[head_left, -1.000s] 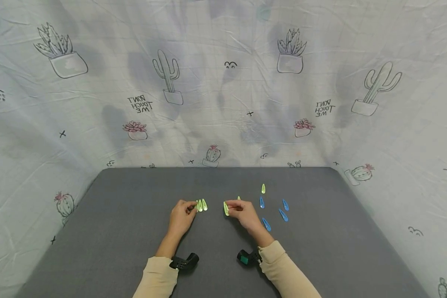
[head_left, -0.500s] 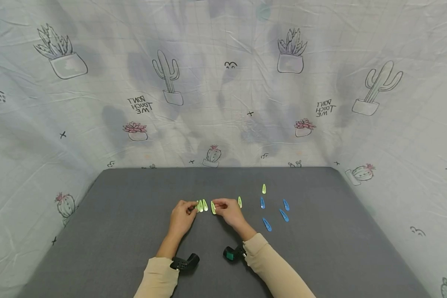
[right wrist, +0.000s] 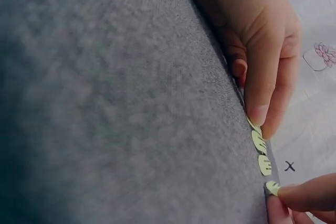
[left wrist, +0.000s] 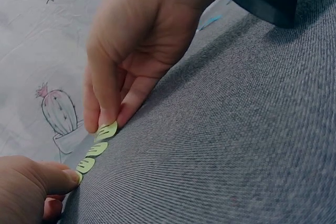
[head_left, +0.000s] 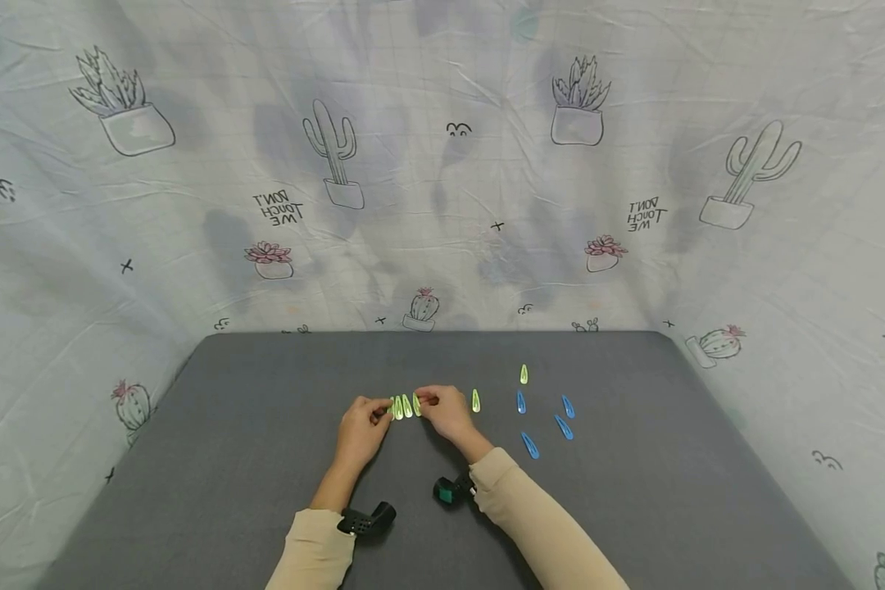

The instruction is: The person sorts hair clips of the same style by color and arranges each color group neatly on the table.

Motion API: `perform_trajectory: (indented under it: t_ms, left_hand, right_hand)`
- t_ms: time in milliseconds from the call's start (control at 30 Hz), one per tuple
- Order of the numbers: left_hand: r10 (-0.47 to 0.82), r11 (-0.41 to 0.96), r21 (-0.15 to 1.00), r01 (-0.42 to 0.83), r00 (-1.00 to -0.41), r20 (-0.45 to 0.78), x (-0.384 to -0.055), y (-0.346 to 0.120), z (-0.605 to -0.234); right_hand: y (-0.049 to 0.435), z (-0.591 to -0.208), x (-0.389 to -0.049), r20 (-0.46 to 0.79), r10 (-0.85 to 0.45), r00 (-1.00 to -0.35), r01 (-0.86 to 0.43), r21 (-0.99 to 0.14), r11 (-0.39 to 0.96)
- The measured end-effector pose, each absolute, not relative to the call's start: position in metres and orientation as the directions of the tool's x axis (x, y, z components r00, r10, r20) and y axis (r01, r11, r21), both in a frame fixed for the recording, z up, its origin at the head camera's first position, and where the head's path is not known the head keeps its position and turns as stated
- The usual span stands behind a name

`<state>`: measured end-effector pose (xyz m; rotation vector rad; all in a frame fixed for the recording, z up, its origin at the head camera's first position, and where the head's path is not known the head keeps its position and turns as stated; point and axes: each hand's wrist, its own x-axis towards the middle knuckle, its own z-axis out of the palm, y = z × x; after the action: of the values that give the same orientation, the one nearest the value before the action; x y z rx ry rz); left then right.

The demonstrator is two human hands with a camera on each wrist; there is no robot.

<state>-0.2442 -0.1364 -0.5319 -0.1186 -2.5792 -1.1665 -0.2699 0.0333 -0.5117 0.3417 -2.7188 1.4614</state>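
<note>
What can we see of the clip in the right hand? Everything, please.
The yellow-green clip has slots in its rounded near end; metal or plastic is unclear. The right hand pinches it, hiding part. It sits at the right end of a row of similar clips, apart from its neighbour. Whether it touches the gray surface is unclear.

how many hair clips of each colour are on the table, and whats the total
Yellow-green clips: 6 (4 in a row side by side, 2 farther right)
Blue clips: 4
Total: 10
</note>
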Motion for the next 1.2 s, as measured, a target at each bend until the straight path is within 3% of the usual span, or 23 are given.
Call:
perform_trajectory:
  t_ms: [233, 467, 667, 900, 1200]
  left_hand:
    - [-0.047, 0.668, 0.714, 0.209, -0.946, 0.320, -0.244, -0.136, -0.533]
    - [-0.043, 0.667, 0.713, 0.214, -0.945, 0.324, -0.243, -0.135, -0.532]
    - [-0.041, 0.661, 0.716, 0.224, -0.942, 0.332, -0.243, -0.135, -0.531]
    - [-0.039, 0.659, 0.719, 0.222, -0.944, 0.327, -0.245, -0.137, -0.532]
    - [-0.042, 0.657, 0.724, 0.212, -0.948, 0.315, -0.245, -0.138, -0.531]
  right_hand:
    - [0.025, -0.507, -0.272, 0.174, -0.197, -0.965, -0.263, -0.678, 0.687]
    - [0.021, -0.505, -0.271, 0.187, -0.206, -0.960, -0.278, -0.611, 0.741]
    - [0.024, -0.507, -0.268, 0.192, -0.188, -0.963, -0.269, -0.667, 0.695]
    - [0.031, -0.513, -0.261, 0.223, -0.174, -0.959, -0.282, -0.795, 0.537]
    - [0.047, -0.513, -0.250, 0.232, -0.246, -0.941, -0.316, -0.864, 0.392]
